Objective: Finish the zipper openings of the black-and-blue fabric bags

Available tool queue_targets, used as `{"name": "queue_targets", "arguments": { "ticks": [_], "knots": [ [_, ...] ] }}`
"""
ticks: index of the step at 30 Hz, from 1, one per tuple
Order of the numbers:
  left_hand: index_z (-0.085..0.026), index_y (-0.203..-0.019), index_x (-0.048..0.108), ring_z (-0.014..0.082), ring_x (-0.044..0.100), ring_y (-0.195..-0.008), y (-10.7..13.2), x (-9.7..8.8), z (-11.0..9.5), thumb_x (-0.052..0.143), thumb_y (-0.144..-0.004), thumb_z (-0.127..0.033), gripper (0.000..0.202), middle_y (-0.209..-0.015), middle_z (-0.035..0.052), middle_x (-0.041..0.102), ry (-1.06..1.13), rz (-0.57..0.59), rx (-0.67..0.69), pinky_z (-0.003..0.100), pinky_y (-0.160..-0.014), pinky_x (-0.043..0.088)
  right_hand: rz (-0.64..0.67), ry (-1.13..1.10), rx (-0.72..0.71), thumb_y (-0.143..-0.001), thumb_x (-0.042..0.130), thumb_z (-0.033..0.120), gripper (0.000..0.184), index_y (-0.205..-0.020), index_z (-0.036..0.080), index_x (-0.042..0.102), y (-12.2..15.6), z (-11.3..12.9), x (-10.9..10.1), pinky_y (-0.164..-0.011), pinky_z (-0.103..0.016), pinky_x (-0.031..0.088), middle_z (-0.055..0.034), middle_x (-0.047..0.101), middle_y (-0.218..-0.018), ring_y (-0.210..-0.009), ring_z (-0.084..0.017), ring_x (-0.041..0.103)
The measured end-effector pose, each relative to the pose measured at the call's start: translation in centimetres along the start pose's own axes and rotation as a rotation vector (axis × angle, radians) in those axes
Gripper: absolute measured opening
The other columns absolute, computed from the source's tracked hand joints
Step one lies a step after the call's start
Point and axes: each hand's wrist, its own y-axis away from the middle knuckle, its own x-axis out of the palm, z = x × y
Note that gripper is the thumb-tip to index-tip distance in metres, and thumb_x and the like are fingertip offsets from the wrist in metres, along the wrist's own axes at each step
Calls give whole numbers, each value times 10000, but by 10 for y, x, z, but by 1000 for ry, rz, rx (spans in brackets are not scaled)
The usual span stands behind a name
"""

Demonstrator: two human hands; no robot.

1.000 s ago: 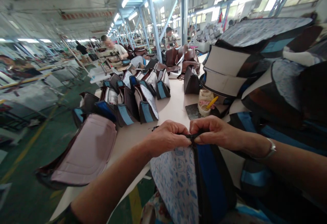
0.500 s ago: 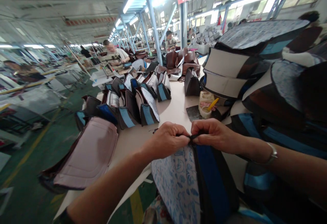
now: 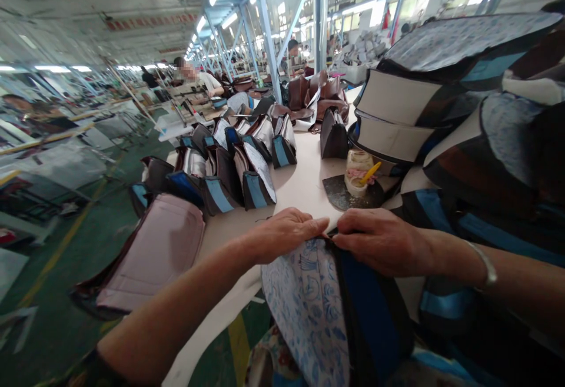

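Observation:
A bag panel (image 3: 326, 310) stands upright against me at the table's near edge, white with blue print on the left, black and blue on the right. My left hand (image 3: 286, 232) grips its top edge on the printed side. My right hand (image 3: 382, 241) pinches the top of the black seam beside it, fingertips almost touching the left hand. A bracelet sits on my right wrist.
Several folded black-and-blue bags (image 3: 241, 178) stand in rows on the beige table (image 3: 304, 187). A pink-lined panel (image 3: 152, 251) hangs over the left edge. A glue pot with a yellow stick (image 3: 358, 175) sits ahead. Stacked bag pieces (image 3: 463, 116) tower at right. People work at distant tables.
My hands have flattened and pressed down on the panel's top edge, where earlier they pinched it with curled fingers. The view has tilted slightly downward.

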Motion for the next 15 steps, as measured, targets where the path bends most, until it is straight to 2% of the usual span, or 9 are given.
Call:
{"name": "queue_targets", "arguments": {
  "ticks": [2, 4, 6, 8, 10, 11, 13, 15],
  "knots": [
    [-163, -635, 506, 89, 292, -535, -2, 2, 3, 555, -849, -613, 501, -578, -62, 350, 63, 106, -72, 248, -490, 237, 44, 65, -22, -909, 497, 120, 138, -913, 148, 632, 2, 2, -1, -632, -281, 353, -68, 546, -846, -703, -148, 438],
    [-177, -617, 423, 84, 250, -533, -1, 5, 4, 570, -854, -583, 492, -579, -72, 293, 25, 137, -32, 252, -483, 202, 44, -74, 15, -911, 510, 147, 122, -923, 142, 632, 2, 4, -5, -649, -276, 374, -75, 559, -872, -730, -149, 470],
    [-165, -617, 434, 84, 313, -562, 3, 9, 1, 540, -909, -483, 445, -605, -59, 348, -131, 79, 90, 247, -521, 250, 15, -356, 179, -955, 479, 203, 173, -899, 132, 626, -1, 6, -11, -673, -261, 406, -79, 576, -890, -763, -142, 510],
    [-147, -627, 482, 85, 391, -610, 8, 12, -4, 510, -945, -376, 393, -656, -39, 422, -304, 16, 216, 244, -585, 299, 10, -597, 427, -998, 445, 293, 277, -849, 131, 614, -6, 5, -18, -654, -237, 413, -49, 571, -818, -727, -123, 512],
    [-140, -645, 516, 87, 426, -638, 13, 16, -9, 495, -960, -332, 370, -693, -28, 454, -411, -41, 297, 246, -623, 318, 79, -706, 580, -992, 478, 349, 288, -871, 132, 622, -13, 1, -24, -623, -222, 399, -17, 554, -765, -693, -111, 497],
    [-139, -648, 523, 88, 427, -639, 15, 17, -10, 492, -964, -334, 373, -697, -27, 452, -441, -66, 322, 247, -627, 320, 139, -726, 580, -970, 524, 354, 262, -893, 131, 636, -17, -1, -27, -626, -219, 395, -8, 551, -767, -699, -109, 499],
    [-138, -639, 524, 91, 424, -639, 18, 17, -10, 501, -964, -359, 393, -688, -27, 445, -471, -112, 346, 247, -628, 322, 266, -734, 494, -929, 596, 311, 190, -903, 135, 664, -24, -4, -31, -664, -218, 399, -6, 558, -812, -741, -106, 519],
    [-137, -634, 534, 95, 437, -646, 20, 13, -9, 537, -945, -402, 408, -687, -26, 454, -451, -117, 330, 244, -620, 327, 317, -709, 421, -909, 615, 249, 140, -843, 137, 668, -29, -4, -33, -691, -219, 397, -4, 561, -834, -760, -99, 525]
  ]
}}
